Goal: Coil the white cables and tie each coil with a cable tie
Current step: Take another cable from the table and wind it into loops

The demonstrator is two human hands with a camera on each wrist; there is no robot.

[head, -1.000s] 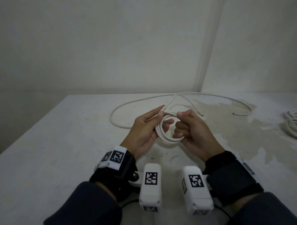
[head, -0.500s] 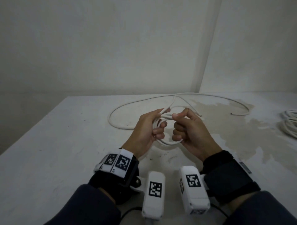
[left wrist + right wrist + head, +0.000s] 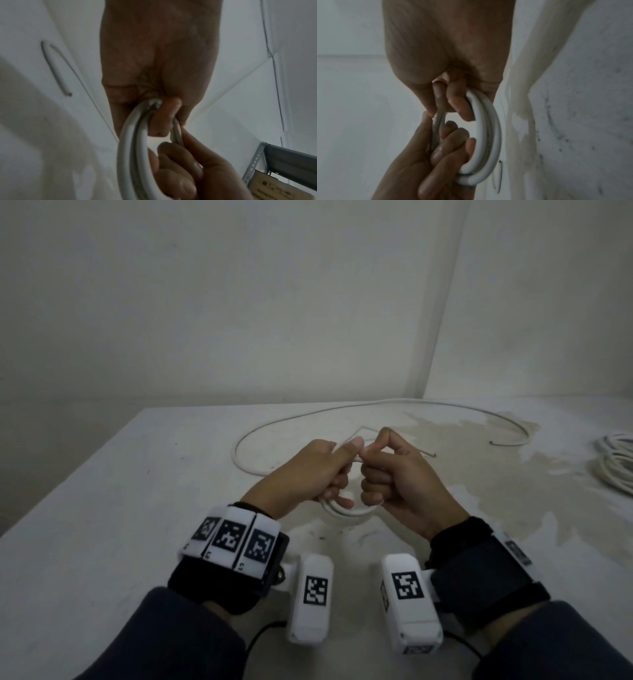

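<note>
A small coil of white cable (image 3: pixel 346 510) is held upright between both hands above the table. My left hand (image 3: pixel 317 474) grips its left side, fingers curled through the loop. My right hand (image 3: pixel 394 474) grips the right side, thumb and forefinger pinching the cable at the top. The left wrist view shows the coil (image 3: pixel 133 155) as several turns passing under my left fingers. In the right wrist view the coil (image 3: pixel 488 135) runs from my right fingers to my left hand. The loose rest of the cable (image 3: pixel 342 409) trails in a wide arc across the table to a bare end (image 3: pixel 492 443).
The white table (image 3: pixel 102 525) has a large stain (image 3: pixel 513 484) at the right. Another coil of white cable (image 3: pixel 616 463) lies at the far right edge. Walls meet in a corner behind the table. A metal shelf (image 3: pixel 278 162) shows in the left wrist view.
My left hand went from open, straight fingers to curled round the coil. Both hands moved closer together and the coil turned more upright between them.
</note>
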